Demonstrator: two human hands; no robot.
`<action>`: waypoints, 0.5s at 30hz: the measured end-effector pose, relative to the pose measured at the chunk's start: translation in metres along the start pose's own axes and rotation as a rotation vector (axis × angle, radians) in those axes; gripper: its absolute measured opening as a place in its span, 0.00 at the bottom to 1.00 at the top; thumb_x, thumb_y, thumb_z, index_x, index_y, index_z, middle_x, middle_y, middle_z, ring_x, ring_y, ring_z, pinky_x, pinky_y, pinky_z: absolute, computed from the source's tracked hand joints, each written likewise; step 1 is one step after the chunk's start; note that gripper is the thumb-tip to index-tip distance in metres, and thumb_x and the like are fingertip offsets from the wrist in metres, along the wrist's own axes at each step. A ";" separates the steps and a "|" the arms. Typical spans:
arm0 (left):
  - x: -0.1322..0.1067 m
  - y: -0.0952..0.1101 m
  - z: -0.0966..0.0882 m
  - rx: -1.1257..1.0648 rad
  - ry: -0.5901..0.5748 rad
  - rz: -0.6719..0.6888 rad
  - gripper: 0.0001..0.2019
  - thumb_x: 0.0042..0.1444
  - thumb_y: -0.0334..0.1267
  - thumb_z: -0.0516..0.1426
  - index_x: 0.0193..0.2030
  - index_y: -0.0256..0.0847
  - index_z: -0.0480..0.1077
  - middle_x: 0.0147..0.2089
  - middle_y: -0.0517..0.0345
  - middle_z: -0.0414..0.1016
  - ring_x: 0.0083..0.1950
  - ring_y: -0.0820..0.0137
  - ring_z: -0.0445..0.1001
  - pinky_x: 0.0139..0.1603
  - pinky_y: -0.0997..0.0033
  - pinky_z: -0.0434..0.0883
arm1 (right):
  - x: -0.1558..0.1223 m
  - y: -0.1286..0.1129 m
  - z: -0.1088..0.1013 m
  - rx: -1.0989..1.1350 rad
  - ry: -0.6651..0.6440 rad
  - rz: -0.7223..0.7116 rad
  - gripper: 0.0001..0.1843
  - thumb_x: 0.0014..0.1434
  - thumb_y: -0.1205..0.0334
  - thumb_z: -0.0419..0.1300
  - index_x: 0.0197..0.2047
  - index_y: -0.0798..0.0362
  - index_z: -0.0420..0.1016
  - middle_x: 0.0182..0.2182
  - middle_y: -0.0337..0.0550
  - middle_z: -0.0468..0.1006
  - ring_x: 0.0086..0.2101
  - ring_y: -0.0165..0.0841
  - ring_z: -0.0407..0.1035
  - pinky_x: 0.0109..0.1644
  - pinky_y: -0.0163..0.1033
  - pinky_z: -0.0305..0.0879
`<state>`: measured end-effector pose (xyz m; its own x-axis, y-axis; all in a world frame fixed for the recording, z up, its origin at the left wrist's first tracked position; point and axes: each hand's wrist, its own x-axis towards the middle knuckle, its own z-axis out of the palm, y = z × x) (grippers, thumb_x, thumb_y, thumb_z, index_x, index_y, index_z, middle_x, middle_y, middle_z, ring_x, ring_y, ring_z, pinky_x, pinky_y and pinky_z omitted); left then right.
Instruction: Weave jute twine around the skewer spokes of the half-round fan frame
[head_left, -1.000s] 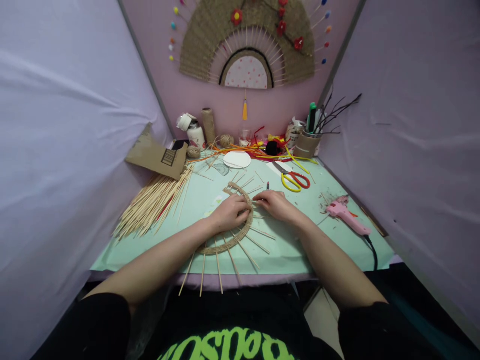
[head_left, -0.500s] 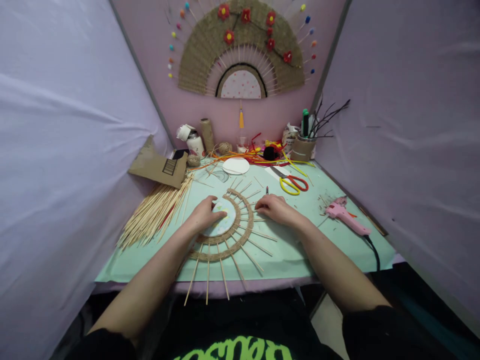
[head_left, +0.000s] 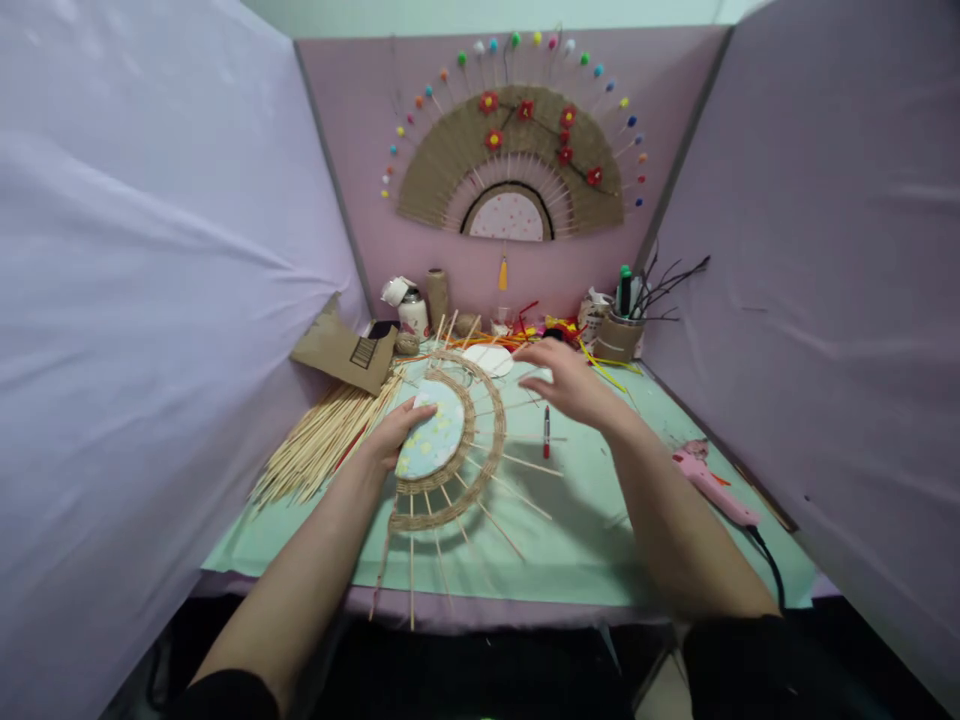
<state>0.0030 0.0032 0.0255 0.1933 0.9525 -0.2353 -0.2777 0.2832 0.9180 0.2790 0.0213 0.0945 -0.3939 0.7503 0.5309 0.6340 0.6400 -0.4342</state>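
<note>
My left hand (head_left: 391, 436) grips the left edge of a half-made fan (head_left: 450, 450): a pale half-disc with a woven twine band and thin sticks fanning out. The fan is lifted off the green mat (head_left: 585, 520) and tilted. My right hand (head_left: 567, 381) hovers above the mat to the fan's upper right, fingers spread and blurred by motion, holding nothing I can see. A red pen (head_left: 546, 432) lies just below that hand.
A bundle of bamboo sticks (head_left: 322, 440) lies left, with a cardboard piece (head_left: 346, 352) behind it. A pink glue gun (head_left: 712, 485) lies right. Jars, twine spools and a tool cup (head_left: 619, 335) line the back. A finished fan (head_left: 514, 165) hangs on the wall.
My left hand has lifted and tilted the fan off the mat. My right hand left the fan's rim and moved up and back. The camera tilted upward.
</note>
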 end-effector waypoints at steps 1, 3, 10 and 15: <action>0.001 0.004 -0.004 -0.074 0.022 0.039 0.18 0.49 0.32 0.60 0.48 0.36 0.68 0.35 0.52 0.79 0.30 0.67 0.78 0.32 0.69 0.74 | 0.009 -0.002 -0.012 0.036 0.097 -0.022 0.13 0.54 0.61 0.60 0.44 0.51 0.74 0.43 0.48 0.74 0.44 0.39 0.66 0.48 0.44 0.59; 0.002 0.010 -0.011 -0.238 0.048 0.080 0.18 0.53 0.32 0.57 0.51 0.36 0.67 0.36 0.51 0.80 0.33 0.66 0.78 0.37 0.67 0.75 | 0.024 -0.004 -0.031 0.156 0.307 0.015 0.14 0.55 0.57 0.58 0.44 0.52 0.73 0.40 0.47 0.74 0.39 0.36 0.67 0.43 0.41 0.62; 0.006 0.003 -0.014 -0.541 0.006 0.046 0.19 0.59 0.35 0.52 0.55 0.29 0.65 0.32 0.49 0.79 0.33 0.64 0.79 0.43 0.64 0.74 | 0.064 -0.024 -0.006 0.494 0.279 0.198 0.23 0.53 0.44 0.56 0.18 0.54 0.62 0.16 0.36 0.60 0.20 0.25 0.53 0.23 0.33 0.50; 0.003 -0.007 -0.016 -0.569 -0.005 0.006 0.19 0.60 0.34 0.50 0.57 0.28 0.64 0.32 0.48 0.80 0.31 0.65 0.79 0.38 0.66 0.75 | 0.071 -0.039 0.033 0.677 -0.145 0.139 0.16 0.49 0.49 0.61 0.29 0.55 0.72 0.21 0.37 0.68 0.23 0.25 0.58 0.25 0.32 0.53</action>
<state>-0.0094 0.0055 0.0130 0.1943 0.9541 -0.2280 -0.7420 0.2950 0.6020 0.2044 0.0548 0.1255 -0.4537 0.8169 0.3562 0.1498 0.4640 -0.8731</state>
